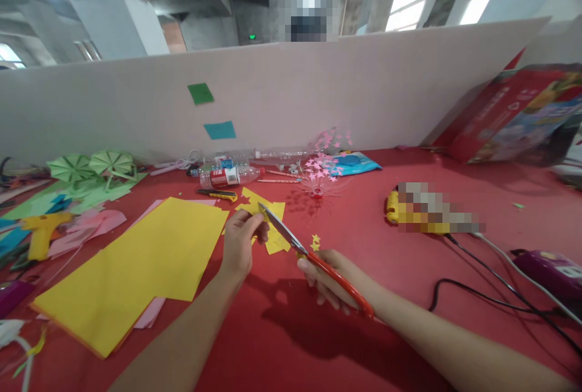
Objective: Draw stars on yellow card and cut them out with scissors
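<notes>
My right hand [334, 280] is closed round the red handles of a pair of scissors [287, 235], whose blades point up and to the left. Between thumb and fingers, my left hand [242, 237] pinches a small piece of yellow paper [262, 209] at the blade tips. Behind that hand lie cut yellow paper scraps [276, 240] with star-shaped gaps. Small yellow paper stars [315, 242] rest on the red table just beyond my right hand. Further back stands a spray of pink paper stars [321, 168] on thin clear strands.
Left of my hands lie yellow sheets [150, 259] and a yellow glue gun [43, 231]. A utility knife [218, 194] and plastic bottles [227, 176] lie behind. To the right are a power strip [431, 210] with cables and a purple device [550, 274]. A white partition [273, 95] closes the back.
</notes>
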A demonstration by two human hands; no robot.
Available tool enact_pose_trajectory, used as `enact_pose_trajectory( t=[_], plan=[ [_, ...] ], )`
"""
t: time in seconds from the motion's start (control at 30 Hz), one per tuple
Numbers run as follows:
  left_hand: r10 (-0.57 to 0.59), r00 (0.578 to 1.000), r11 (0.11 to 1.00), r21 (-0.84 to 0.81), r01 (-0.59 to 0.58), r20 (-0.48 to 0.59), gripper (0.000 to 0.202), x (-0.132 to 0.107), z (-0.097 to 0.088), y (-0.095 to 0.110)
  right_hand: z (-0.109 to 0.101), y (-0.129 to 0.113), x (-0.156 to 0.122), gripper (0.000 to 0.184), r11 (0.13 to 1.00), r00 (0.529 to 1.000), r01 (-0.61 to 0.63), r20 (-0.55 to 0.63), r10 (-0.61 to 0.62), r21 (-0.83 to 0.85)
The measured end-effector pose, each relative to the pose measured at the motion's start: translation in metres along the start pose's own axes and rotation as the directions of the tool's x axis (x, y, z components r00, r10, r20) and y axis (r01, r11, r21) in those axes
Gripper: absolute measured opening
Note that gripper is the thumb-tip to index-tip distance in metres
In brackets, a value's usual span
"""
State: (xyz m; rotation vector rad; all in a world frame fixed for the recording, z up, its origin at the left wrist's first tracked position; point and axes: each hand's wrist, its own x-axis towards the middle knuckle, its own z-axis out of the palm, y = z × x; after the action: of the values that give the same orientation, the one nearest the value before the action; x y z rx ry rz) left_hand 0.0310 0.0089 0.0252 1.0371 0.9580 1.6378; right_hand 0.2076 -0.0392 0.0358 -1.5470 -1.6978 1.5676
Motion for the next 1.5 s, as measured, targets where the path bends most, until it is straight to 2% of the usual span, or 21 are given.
enact_pose_trajectory(
  t=[0.47, 0.63, 0.7, 0.93, 1.17, 1.37, 1.5],
  plan=[
    [-0.008, 1.000, 1.000, -0.021, 0.008, 0.008, 0.017, 0.0016, -0.0017, 0.0067, -0.0017, 0.0017, 0.0018, 0.040, 1.000, 1.000, 0.008, -0.014, -0.008, 0.004],
    [0.004, 0.994, 0.996, -0.084, -0.014, -0.113, 0.011, 0.0060, -0.0031, 0.0082, -0.0031, 0.0024, 0.0030, 0.041, 1.000, 1.000, -0.005, -0.006, 0.005, -0.013],
    [0.008, 0.992, 0.996, -0.084, -0.019, -0.128, 0.011, 0.0069, -0.0035, 0.0083, -0.0033, 0.0035, 0.0033, 0.042, 0.999, 1.000, -0.001, 0.010, 0.001, -0.034],
    [0.073, 0.993, 0.997, 0.010, -0.072, -0.089, 0.011, 0.0048, -0.0034, 0.0065, -0.0043, 0.0024, 0.0011, 0.043, 0.998, 0.999, 0.044, 0.021, -0.043, -0.042],
    [0.069, 0.996, 0.996, 0.061, -0.066, -0.050, 0.012, 0.0039, -0.0032, 0.0052, -0.0044, 0.0040, 0.0014, 0.042, 0.997, 0.997, 0.080, 0.018, -0.080, -0.013],
    [0.056, 0.998, 0.997, 0.056, -0.053, -0.042, 0.013, 0.0044, -0.0028, 0.0054, -0.0033, 0.0050, 0.0032, 0.042, 1.000, 0.999, 0.031, 0.008, -0.031, -0.004],
    [0.010, 1.000, 1.000, -0.006, -0.010, -0.006, 0.013, 0.0034, -0.0027, 0.0050, -0.0027, 0.0007, 0.0015, 0.040, 1.000, 1.000, 0.002, -0.003, -0.002, 0.013]
  ],
)
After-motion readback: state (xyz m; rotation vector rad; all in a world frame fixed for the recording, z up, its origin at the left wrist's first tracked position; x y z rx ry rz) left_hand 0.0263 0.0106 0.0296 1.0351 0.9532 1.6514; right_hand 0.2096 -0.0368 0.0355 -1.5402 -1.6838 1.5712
